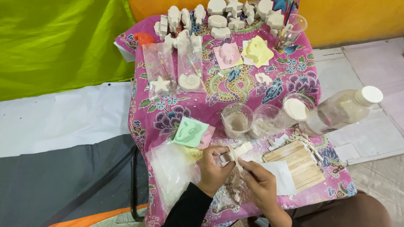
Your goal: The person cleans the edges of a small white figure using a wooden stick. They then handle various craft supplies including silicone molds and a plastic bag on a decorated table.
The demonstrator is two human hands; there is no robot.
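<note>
**A:** Head view, looking down on a small table draped in a pink flowered cloth (176, 113). What are the hands doing?

**B:** Both are low in the centre of the frame. The left hand (212, 168) is curled around a small white plaster piece (226, 157), gripping it. The right hand (261, 180) pinches a thin wooden stick (234, 154), whose upper end lies against the same piece.

**A:** So the piece is off the table?

**B:** Yes, held just above the cloth between the two hands, with white crumbs (236, 190) scattered beneath.

**A:** What lies close by?

**B:** Just left of the hands, a crumpled clear plastic bag (172, 170). Above them, a mint-green mould (190, 131) on a pink sheet. To the right, a row of flat wooden sticks (296, 164) laid side by side, next to a white paper (281, 176).

**A:** And further up?

**B:** Three clear cups (237, 120) in the middle right, the rightmost holding white powder. A capped plastic bottle (345, 109) lies tilted at the right edge. Near the upper left of the cloth, two clear packets hold a star cast (160, 85) and a shell cast (190, 80). White plaster figures (219, 19) crowd the top edge, beside a cup of brushes (288, 27).
</note>
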